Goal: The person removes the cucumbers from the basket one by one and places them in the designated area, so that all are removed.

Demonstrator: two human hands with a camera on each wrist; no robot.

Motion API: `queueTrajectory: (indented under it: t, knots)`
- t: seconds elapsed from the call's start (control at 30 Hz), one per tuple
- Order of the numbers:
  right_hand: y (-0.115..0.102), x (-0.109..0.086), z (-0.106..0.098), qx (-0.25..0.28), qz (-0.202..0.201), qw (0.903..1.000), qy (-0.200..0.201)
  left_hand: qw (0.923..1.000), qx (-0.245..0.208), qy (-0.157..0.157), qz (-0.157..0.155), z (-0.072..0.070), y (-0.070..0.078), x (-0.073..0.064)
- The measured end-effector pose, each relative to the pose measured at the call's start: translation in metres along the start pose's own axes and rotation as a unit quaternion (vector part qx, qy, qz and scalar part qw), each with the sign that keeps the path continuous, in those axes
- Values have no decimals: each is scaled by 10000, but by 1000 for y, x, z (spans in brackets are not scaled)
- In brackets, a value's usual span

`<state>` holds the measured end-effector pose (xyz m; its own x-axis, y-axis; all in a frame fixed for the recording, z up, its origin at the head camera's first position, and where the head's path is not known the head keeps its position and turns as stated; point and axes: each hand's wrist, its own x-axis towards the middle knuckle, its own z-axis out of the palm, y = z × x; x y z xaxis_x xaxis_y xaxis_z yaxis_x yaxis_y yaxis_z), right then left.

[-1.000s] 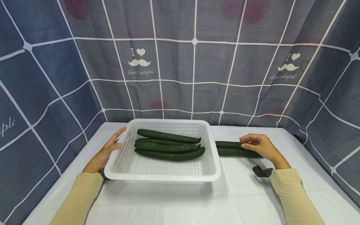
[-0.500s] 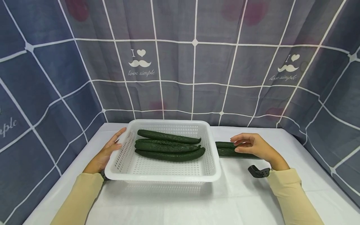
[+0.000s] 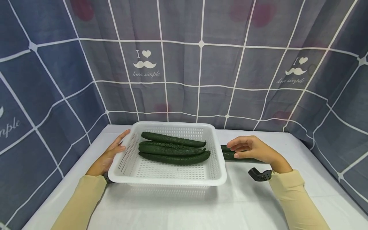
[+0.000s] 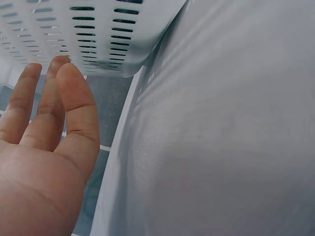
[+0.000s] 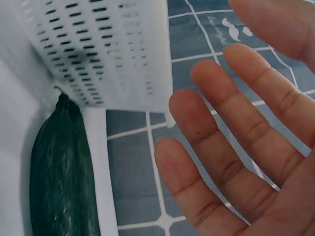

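Observation:
A white perforated plastic basket [image 3: 168, 182] stands on the table with several dark green cucumbers [image 3: 172, 149] lying lengthwise in it. At its left side is my left hand [image 3: 107, 157]; in the left wrist view the fingertips [image 4: 75, 81] lie at the slotted outer wall, loosely extended and not wrapped round the rim. My right hand [image 3: 256, 151] hovers just right of the basket, fingers spread and slightly bent, holding nothing. Below it, partly hidden, two cucumbers [image 3: 230, 156] lie on the table close to the basket's right wall. The right wrist view shows a cucumber [image 5: 63, 167] apart from the fingers.
White cloth covers the table [image 3: 161, 210]. A dark grid-patterned curtain [image 3: 181, 64] rises behind it and along both sides. A black wrist device [image 3: 260, 175] sits at the right cuff.
My right hand has moved left over the two cucumbers toward the basket, its fingers holding nothing. The left hand, the basket and the cucumbers stay in place.

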<state>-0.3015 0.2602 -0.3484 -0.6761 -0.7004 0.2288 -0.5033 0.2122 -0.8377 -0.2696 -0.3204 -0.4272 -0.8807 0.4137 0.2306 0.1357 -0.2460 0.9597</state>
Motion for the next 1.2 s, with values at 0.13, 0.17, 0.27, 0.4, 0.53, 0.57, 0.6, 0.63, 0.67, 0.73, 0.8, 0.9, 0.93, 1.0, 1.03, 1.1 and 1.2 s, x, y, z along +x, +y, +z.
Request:
queueTrajectory:
  t: [0.13,0.17,0.27,0.4,0.53,0.57,0.6,0.63,0.67,0.73,0.8,0.9,0.93,1.0,1.03,1.1,1.2]
  knots:
    - [-4,6,1,-21,24,10000,-86,10000,-22,-38,12,-1,0,1]
    - [-6,7,2,-2,31,9999,-115,10000,-34,-49,13,-1,-1,1]
    - [-12,11,3,54,65,9998,-199,10000,-61,-74,25,-1,-1,2]
    - [-21,18,4,52,16,9995,-325,9999,-86,-93,29,-1,-1,1]
    - [-29,26,4,-19,-73,9990,-451,10000,-81,-49,-5,-1,-1,1]
    - [-30,28,4,-40,-75,9989,-470,10000,-76,-30,-14,0,-1,1]
    - [-32,31,4,-43,-78,9988,-490,10000,-68,-9,-24,0,-1,1]
    - [-32,33,4,-51,-91,9986,-510,10000,-58,1,-25,0,-1,1]
    - [-33,35,4,-74,-98,9985,-533,10000,-56,8,-29,-1,-1,1]
    - [-33,40,4,-106,-82,9982,-578,10000,-60,8,-18,-1,-1,1]
    - [-34,45,4,-135,-23,9979,-633,10000,-66,-10,-2,-1,-1,1]
    - [-37,52,5,-192,149,9972,-713,10000,-66,-25,10,-2,-2,2]
    - [-38,55,5,-196,219,9969,-730,10000,-62,-20,9,-2,-2,2]
    - [-41,60,6,-245,339,9963,-749,10000,-57,-9,10,-2,-2,1]
    - [-42,63,7,-278,376,9960,-763,10000,-52,-4,12,-2,-2,1]
    - [-44,68,8,-349,451,9954,-768,10000,-47,-1,22,-2,-2,1]
    - [-46,75,10,-386,522,9946,-805,9999,-74,-41,56,-2,-2,1]
